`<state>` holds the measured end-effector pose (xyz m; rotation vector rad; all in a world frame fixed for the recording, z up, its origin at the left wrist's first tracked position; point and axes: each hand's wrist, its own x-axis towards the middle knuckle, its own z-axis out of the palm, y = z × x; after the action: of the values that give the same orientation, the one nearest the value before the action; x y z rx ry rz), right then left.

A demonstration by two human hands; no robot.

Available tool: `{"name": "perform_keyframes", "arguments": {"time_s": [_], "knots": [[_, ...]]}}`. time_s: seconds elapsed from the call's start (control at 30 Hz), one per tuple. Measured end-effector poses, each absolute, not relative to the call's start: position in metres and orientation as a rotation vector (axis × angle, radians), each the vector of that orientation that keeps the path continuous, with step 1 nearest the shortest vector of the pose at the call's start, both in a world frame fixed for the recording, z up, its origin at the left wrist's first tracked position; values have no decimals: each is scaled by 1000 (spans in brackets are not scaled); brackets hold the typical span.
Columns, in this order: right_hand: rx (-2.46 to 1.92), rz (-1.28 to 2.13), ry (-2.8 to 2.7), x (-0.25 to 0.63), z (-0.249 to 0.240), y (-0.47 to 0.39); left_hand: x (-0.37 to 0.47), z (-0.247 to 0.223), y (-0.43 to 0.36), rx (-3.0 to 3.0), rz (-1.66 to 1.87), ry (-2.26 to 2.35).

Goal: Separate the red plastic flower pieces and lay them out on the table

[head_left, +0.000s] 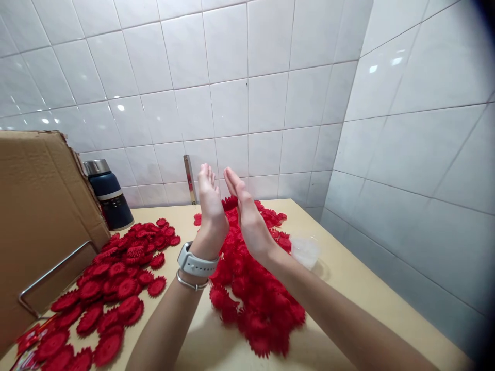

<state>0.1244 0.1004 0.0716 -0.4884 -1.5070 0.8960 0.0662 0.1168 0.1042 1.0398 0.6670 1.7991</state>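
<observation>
My left hand (211, 203), with a pale watch (197, 262) and a bracelet at the wrist, is raised with its fingers stretched out. Facing it, my right hand (247, 219) is also flat and extended. Between the two palms sits a small red scalloped piece (230, 202); whether both palms press on it I cannot tell. Below and behind the hands a large heap of red pieces (257, 304) spreads over the pale table (340, 309). Another group of flat, round red pieces (127, 287) lies to the left.
A cardboard box (42, 206) stands at the left, with a bent metal wire (58, 270) before it. Behind are a dark blue bottle (112, 198) and an upright metal strip (189, 179) against the tiled wall. Clear plastic (305, 251) lies right of the heap.
</observation>
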Motion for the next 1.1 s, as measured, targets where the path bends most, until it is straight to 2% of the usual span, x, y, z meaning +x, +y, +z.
{"name": "perform_keyframes", "arguments": {"time_s": [0.4,0.83,1.1], "knots": [[-375,976,-1518,118,71,96,69,110,112,1027,1713,616],[-429,889,-1530,114,64,95,72,113,107,991,1638,673],[-475,864,-1526,112,63,92,84,89,96,1185,1688,595]]}}
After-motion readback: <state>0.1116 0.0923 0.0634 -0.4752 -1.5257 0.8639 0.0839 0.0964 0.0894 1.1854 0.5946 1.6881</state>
